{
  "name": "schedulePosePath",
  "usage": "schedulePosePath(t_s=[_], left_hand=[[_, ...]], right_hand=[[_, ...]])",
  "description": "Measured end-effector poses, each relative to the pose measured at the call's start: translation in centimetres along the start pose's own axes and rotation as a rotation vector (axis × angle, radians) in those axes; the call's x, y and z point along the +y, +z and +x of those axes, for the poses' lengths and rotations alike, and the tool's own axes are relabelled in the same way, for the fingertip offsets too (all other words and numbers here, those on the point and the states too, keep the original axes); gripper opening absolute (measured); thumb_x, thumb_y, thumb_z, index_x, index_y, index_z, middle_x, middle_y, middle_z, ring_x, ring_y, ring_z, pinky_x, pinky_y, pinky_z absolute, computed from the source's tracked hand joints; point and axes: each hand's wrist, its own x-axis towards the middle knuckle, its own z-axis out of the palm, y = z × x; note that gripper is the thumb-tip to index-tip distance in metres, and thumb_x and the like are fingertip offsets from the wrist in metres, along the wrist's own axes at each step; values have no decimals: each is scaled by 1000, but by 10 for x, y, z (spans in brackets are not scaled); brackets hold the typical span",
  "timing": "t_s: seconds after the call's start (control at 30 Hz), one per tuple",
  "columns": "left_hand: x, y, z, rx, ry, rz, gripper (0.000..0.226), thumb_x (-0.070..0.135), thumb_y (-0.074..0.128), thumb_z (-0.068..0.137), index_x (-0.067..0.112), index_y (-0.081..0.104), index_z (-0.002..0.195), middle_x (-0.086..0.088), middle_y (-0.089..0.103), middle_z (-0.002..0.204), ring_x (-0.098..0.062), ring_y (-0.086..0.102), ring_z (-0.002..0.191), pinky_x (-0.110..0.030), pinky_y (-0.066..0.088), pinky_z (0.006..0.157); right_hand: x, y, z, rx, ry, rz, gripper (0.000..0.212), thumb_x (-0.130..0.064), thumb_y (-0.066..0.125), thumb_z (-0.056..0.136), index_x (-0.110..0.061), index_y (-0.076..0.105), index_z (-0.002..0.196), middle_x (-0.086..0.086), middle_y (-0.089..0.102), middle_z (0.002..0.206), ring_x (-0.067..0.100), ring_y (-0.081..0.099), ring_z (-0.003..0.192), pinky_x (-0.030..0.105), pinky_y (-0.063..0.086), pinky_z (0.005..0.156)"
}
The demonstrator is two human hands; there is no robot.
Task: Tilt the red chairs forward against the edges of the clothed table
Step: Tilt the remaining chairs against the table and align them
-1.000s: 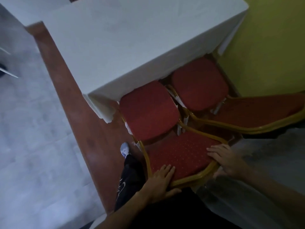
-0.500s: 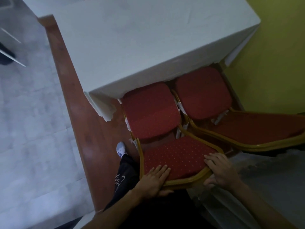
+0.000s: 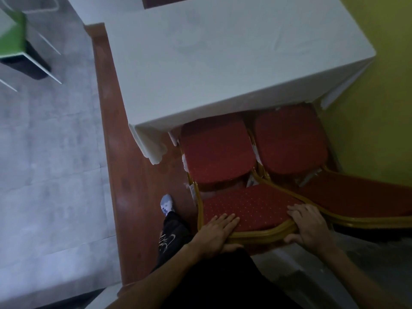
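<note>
My left hand [image 3: 217, 230] & right hand [image 3: 312, 226] clamp gold-framed red padded chair [image 3: 249, 208] by its back; tilt onto white-clothed tabletop [image 3: 223, 63] beyond grip looks unfinished, 2nd red chair [image 3: 289, 139] rightward untouched.

No legible txt; pale print [image 3: 167, 238] on black trouser leg [image 3: 176, 226] too blurry to read.

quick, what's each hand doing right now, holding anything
Left hand: grips the near red chair by its backrest's top rail, thumb behind the frame.
Right hand: grips the same rail at its other end.
</note>
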Motion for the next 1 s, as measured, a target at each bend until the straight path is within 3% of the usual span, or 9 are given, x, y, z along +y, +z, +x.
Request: schedulePosePath(t_s=[0.43, 0.77, 1.0], left_hand=[[-17, -38, 30, 153, -74, -79, 93, 81, 24, 86, 20, 18, 156, -7, 26, 161, -23, 24, 147, -47, 21, 120], [-29, -83, 31, 70, -138, -143, 85, 69, 37, 93, 21, 8, 158, -2, 16, 164, -17, 13, 150, -48, 9, 122], [-26, -81, 31, 109, -190, -132, 90, 80, 30, 87, 28, 9, 157, 3, 17, 163, -14, 15, 149, -44, 10, 122]], right_hand=[[19, -21, 75, 107, -115, -3, 90, -83, 29, 83, -1, 62, 99, 15, 64, 103, 33, 59, 93, 47, 44, 83], [15, -28, 119, 83, -130, 15, 92, -84, 26, 84, -2, 62, 105, 12, 62, 100, 31, 58, 89, 47, 45, 81], [16, -30, 120, 67, -155, 39, 90, -85, 31, 83, -5, 62, 109, 10, 62, 102, 29, 58, 91, 46, 44, 84]])
